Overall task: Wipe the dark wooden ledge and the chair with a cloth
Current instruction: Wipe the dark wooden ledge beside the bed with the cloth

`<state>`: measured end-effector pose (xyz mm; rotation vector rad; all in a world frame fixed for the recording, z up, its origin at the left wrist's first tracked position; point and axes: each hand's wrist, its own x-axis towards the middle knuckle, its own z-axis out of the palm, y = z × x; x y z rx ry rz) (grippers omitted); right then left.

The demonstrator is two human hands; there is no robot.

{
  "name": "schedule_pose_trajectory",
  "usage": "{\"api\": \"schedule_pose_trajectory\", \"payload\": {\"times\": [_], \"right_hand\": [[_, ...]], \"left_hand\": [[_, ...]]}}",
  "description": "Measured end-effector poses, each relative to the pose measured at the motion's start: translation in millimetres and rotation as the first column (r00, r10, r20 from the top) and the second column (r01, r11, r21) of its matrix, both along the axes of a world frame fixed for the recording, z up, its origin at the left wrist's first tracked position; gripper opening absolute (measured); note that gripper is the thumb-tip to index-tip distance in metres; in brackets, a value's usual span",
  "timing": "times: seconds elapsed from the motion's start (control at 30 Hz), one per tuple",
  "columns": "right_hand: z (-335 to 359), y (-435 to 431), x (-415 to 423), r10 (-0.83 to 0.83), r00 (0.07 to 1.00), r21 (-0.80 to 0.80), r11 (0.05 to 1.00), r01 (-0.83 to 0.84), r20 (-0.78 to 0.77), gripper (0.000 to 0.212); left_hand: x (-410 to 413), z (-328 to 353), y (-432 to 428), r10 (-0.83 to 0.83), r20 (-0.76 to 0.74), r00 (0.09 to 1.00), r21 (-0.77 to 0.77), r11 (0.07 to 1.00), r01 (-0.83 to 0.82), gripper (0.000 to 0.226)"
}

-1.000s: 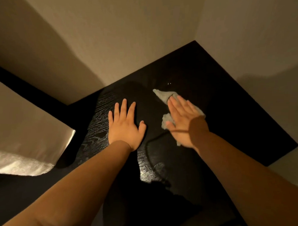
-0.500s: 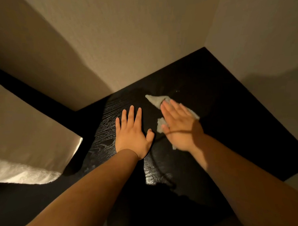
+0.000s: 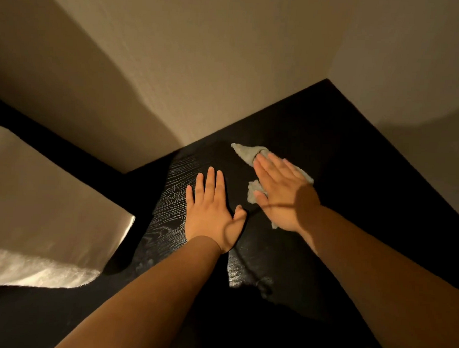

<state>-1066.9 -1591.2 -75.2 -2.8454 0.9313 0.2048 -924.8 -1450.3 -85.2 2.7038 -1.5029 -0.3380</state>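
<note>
The scene is dim and warm-toned. Light seems to come from behind the person and falls on the wall [image 3: 201, 67], where broad soft shadows lie. The dark ledge [image 3: 354, 179] shows glare on its wood grain near the wall. The edges bend from the wide lens.

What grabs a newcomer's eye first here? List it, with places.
Two bare forearms reach up from the bottom edge onto the dark wood-grain ledge in a wall corner. The right hand presses flat on a crumpled pale grey cloth mid-frame; the left hand lies spread beside it, empty.
</note>
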Motion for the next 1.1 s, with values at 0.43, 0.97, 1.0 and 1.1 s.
{"api": "schedule_pose_trajectory", "payload": {"times": [0.43, 0.97, 1.0, 1.1], "right_hand": [[-1.2, -4.9, 31.6, 0.056, 0.997, 0.014, 0.998, -0.057, 0.047, 0.071], [9.9, -35.6, 87.8, 0.194, 0.979, 0.074, 0.977, -0.199, 0.068, 0.063], [10.8, -42.0, 89.5, 0.209, 0.976, 0.077, 0.974, -0.214, 0.067, 0.063], [10.5, -68.1, 83.1, 0.151, 0.985, 0.053, 0.986, -0.156, 0.082, 0.061]], "left_hand": [[0.4, -0.4, -3.2, 0.158, -0.012, 0.987, 0.048, 0.986, -0.158, 0.102], [1.0, -2.8, -3.7, 0.123, 0.025, 0.992, 0.057, 0.991, -0.124, 0.099], [1.2, -2.8, -3.0, 0.12, 0.027, 0.992, 0.057, 0.991, -0.121, 0.099], [1.5, -1.6, -2.0, 0.105, 0.037, 0.994, 0.053, 0.993, -0.107, 0.1]]}}
